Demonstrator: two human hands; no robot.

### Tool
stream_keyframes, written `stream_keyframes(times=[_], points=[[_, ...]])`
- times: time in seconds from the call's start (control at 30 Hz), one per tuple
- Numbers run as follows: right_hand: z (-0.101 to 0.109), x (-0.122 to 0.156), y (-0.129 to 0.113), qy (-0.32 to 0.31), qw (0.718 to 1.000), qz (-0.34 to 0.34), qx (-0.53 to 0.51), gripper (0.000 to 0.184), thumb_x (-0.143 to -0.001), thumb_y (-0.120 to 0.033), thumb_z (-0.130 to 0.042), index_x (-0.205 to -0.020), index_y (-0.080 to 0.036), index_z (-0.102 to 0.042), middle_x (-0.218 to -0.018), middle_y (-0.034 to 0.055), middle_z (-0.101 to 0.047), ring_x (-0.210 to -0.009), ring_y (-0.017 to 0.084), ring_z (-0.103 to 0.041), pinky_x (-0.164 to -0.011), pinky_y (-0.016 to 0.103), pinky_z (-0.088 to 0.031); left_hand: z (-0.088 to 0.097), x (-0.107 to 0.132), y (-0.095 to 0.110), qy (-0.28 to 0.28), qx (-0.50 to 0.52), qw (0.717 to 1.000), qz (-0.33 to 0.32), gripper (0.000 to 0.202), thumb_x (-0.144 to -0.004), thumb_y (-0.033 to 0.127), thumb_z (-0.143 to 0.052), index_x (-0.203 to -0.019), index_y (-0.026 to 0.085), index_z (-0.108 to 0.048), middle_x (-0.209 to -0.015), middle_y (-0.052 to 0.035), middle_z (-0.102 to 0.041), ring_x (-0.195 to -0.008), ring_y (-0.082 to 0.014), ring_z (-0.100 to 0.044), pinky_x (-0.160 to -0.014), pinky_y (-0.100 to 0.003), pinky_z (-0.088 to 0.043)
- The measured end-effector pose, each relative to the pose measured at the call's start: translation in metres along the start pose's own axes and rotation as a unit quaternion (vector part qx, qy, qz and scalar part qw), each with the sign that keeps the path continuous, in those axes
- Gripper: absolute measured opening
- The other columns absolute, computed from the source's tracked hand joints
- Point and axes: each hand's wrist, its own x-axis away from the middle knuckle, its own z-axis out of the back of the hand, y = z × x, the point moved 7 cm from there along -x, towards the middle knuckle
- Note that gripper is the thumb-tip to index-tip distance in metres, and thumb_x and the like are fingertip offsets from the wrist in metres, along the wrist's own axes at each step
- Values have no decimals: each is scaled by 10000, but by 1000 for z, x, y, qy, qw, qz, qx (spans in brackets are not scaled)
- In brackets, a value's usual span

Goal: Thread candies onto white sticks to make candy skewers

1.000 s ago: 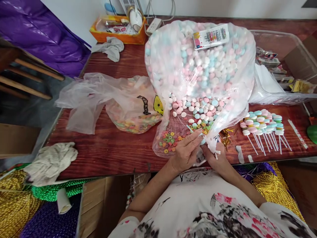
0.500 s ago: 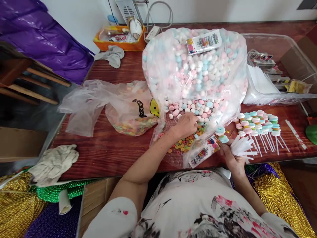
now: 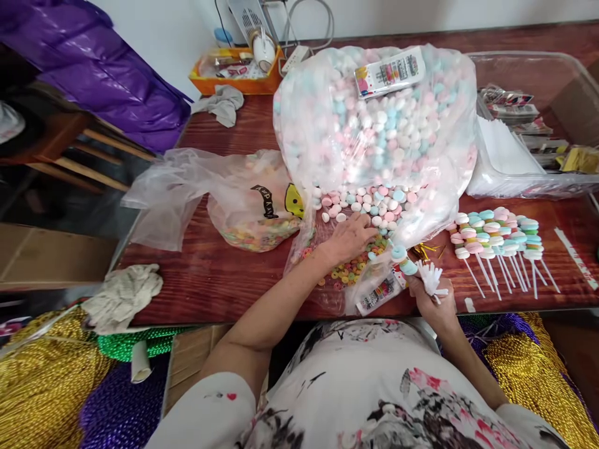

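My left hand (image 3: 350, 237) reaches into the open mouth of a big clear bag (image 3: 374, 125) of pink, blue and white sweets, its fingers curled over loose sweets (image 3: 369, 202) and small coloured rings (image 3: 349, 271). Whether it holds one is hidden. My right hand (image 3: 430, 296) is closed on a bundle of white sticks (image 3: 430, 277) near the table's front edge, and one stick carries two sweets (image 3: 402, 259) at its tip.
Finished sweet sticks (image 3: 496, 234) lie in a row at the right. A smaller bag of coloured rings (image 3: 253, 206) sits left of the big bag. An orange tray (image 3: 234, 62), rags (image 3: 121, 296), a clear bin (image 3: 524, 125) and beaded garlands (image 3: 47, 374) surround the table.
My left hand left the sticks and reached forward into the loose sweets. My right hand drew the stick bundle back toward me and turned it more upright.
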Motion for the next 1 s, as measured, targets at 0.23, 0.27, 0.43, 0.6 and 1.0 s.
stream_keyframes(times=[0.23, 0.27, 0.43, 0.6, 1.0], points=[[3, 3, -4, 3, 999, 45, 13, 309, -952, -175, -575, -652, -213, -513, -585, -44, -499, -525, 112, -457, -533, 263, -345, 6, -10, -1, -36, -40, 998, -31, 193, -914, 130, -550, -996, 117, -725, -1156, -174, -586, -1173, -325, -505, -900, -417, -494], [2, 3, -7, 3, 998, 57, 18, 307, -946, -170, -580, -650, -214, -513, -583, -44, -505, -521, 111, -460, -529, 261, -346, 8, -14, 2, -43, -37, 998, -20, 166, -871, 92, -573, -950, 106, -718, -1154, -181, -582, -1190, -335, -501, -913, -422, -496], [-4, 7, -17, 3, 994, 100, 36, 279, -933, -172, -602, -669, -221, -525, -597, -34, -532, -527, 118, -473, -524, 258, -358, 17, -19, 13, -31, 21, 999, 24, 156, -738, -17, -590, -813, 92, -675, -1166, -214, -577, -1253, -382, -477, -983, -473, -488], [-1, 5, -22, 0, 998, 56, 30, 320, -956, -237, -582, -644, -228, -511, -573, -26, -508, -535, 133, -458, -512, 264, -346, 34, 17, -12, 107, 177, 974, 89, 88, -873, 137, -576, -841, 151, -657, -1090, -138, -592, -1142, -305, -526, -994, -479, -491], [-45, -10, -64, -145, 980, 137, 6, 191, -907, -107, -498, -794, -232, -589, -699, -13, -589, -576, 135, -482, -575, 270, -370, 30, 95, -4, 191, 756, 617, 104, 258, -820, 424, -809, -856, 182, -727, -1080, -55, -603, -768, -122, -606, -661, -280, -541]])
